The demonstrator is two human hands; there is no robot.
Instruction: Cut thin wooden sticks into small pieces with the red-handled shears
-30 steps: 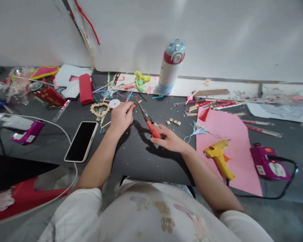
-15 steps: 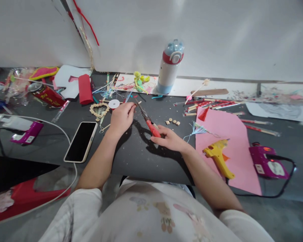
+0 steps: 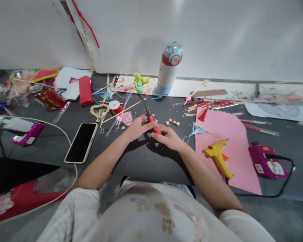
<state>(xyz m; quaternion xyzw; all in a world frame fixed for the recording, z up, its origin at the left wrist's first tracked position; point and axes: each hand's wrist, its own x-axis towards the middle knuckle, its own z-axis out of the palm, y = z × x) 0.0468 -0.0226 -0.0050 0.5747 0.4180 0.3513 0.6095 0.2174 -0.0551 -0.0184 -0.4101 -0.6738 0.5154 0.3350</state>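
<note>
Left hand (image 3: 137,129) moved to red-handled metal tool (image 3: 157,129), joining right hand (image 3: 169,137).
Right grip closed around it; left hold, beside that grip, unclear.

A white bottle (image 3: 166,75) with a blue lid and red band stands against a pale wall (image 3: 222,40) ahead of you. To your left, a phone (image 3: 81,143) lies screen up across a white cable (image 3: 77,174), a red drink can (image 3: 49,96) beyond it. To your right, a yellow glue gun (image 3: 218,158) rests on pink paper (image 3: 229,127), beside a purple power box (image 3: 256,156).
</note>
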